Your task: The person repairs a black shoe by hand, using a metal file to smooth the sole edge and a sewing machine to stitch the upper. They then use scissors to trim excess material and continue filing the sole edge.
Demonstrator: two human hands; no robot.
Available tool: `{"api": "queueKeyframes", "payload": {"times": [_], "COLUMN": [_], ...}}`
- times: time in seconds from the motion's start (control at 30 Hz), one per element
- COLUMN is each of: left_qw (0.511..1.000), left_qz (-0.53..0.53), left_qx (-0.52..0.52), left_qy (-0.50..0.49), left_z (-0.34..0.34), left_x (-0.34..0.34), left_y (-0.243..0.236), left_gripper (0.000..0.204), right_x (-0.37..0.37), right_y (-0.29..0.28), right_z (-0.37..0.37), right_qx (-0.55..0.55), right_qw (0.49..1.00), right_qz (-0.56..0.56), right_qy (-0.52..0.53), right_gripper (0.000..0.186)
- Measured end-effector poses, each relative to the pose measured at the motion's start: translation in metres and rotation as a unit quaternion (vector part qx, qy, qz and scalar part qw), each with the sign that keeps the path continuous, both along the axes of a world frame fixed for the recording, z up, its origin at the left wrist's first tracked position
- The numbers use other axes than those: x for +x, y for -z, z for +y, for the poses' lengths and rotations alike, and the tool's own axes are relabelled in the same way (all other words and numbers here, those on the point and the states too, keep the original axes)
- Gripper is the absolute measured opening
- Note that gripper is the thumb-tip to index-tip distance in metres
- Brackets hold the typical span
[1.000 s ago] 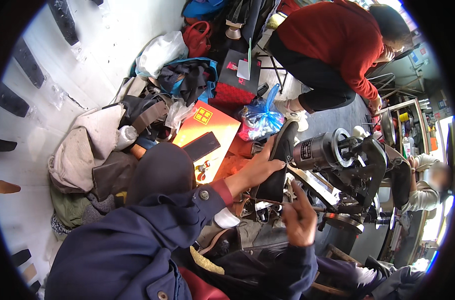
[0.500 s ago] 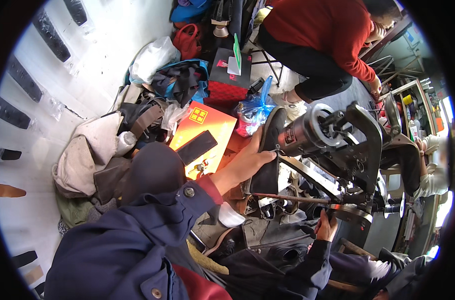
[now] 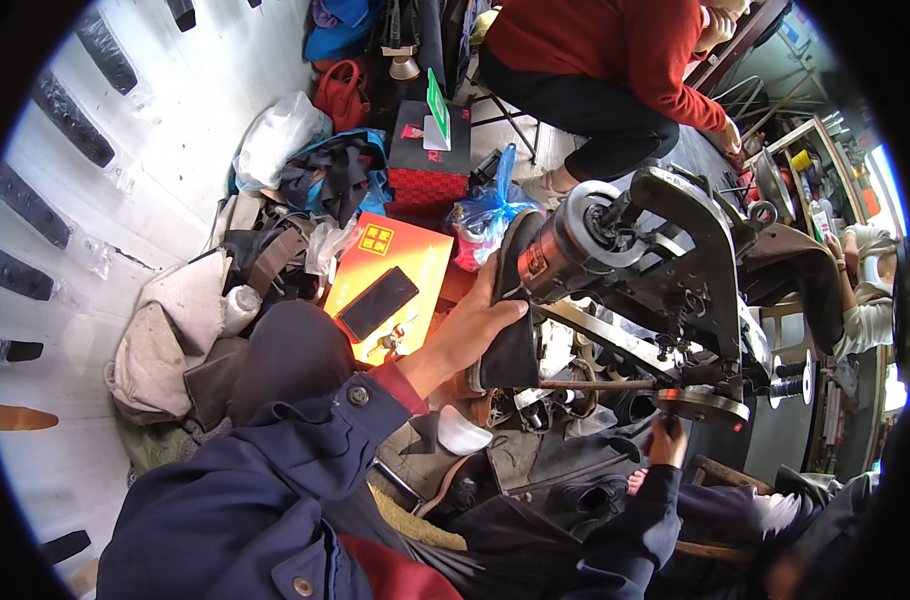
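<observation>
My left hand (image 3: pixel 465 325) grips a black shoe (image 3: pixel 510 358), thumb on the near side. The shoe stands on end against the round metal head of a hand-cranked shoe-sewing machine (image 3: pixel 697 230); where the needle meets it is hidden. Low on the machine is a flat hand wheel (image 3: pixel 703 404). Just beneath its rim, my right hand (image 3: pixel 666 443) is closed at the wheel; the part inside the fingers is hidden. A thin rod (image 3: pixel 600 384) runs from the shoe's lower end towards the wheel, and a spool of dark thread (image 3: pixel 792 379) sits on the machine's right.
A dark phone (image 3: pixel 378 303) and keys (image 3: pixel 387 340) lie on an orange box (image 3: pixel 415 262). Cloth and bags (image 3: pixel 170 330) are heaped at left. A person in a red sweater (image 3: pixel 605 60) sits beyond the machine; another person's pale sleeve (image 3: pixel 863 300) shows at right.
The whole view has shifted, so the machine and boxes appear farther left. My right hand has moved relative to the wheel, along its underside. My left hand keeps its hold on the shoe.
</observation>
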State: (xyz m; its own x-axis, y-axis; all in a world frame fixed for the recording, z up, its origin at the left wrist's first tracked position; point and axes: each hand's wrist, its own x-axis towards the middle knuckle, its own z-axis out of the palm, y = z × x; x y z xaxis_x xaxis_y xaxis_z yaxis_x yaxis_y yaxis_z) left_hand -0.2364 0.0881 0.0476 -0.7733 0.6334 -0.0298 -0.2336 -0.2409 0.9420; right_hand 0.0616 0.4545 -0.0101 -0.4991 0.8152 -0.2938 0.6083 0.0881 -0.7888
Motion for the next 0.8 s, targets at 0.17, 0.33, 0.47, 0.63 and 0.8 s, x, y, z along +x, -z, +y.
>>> {"api": "queueKeyframes", "payload": {"times": [0.17, 0.33, 0.47, 0.63, 0.8], "left_qw": [1.000, 0.999, 0.993, 0.986, 0.992], "left_qz": [0.000, 0.050, -0.080, -0.082, 0.125], "left_qx": [0.005, -0.020, 0.078, 0.135, 0.030], "left_qy": [-0.001, -0.005, 0.020, 0.047, -0.011], "left_z": [-0.001, -0.004, -0.007, -0.015, -0.008], "left_x": [0.000, 0.001, 0.000, -0.013, -0.027], "left_y": [0.001, -0.003, 0.000, 0.011, 0.001], "left_gripper": [0.087, 0.087, 0.088, 0.105, 0.131], "right_x": [-0.025, 0.022, 0.035, -0.003, -0.027], "right_y": [-0.069, -0.072, 0.000, 0.023, -0.007], "right_z": [-0.049, 0.037, 0.057, -0.010, -0.042], "right_qx": [0.101, 0.280, 0.097, 0.018, -0.035], "right_qw": [0.975, 0.943, 0.984, 1.000, 0.999], "right_qz": [0.179, 0.155, 0.108, 0.008, 0.024], "right_qy": [-0.080, 0.094, 0.100, -0.013, -0.026], "right_gripper": [0.015, 0.011, 0.011, 0.025, 0.028]}}
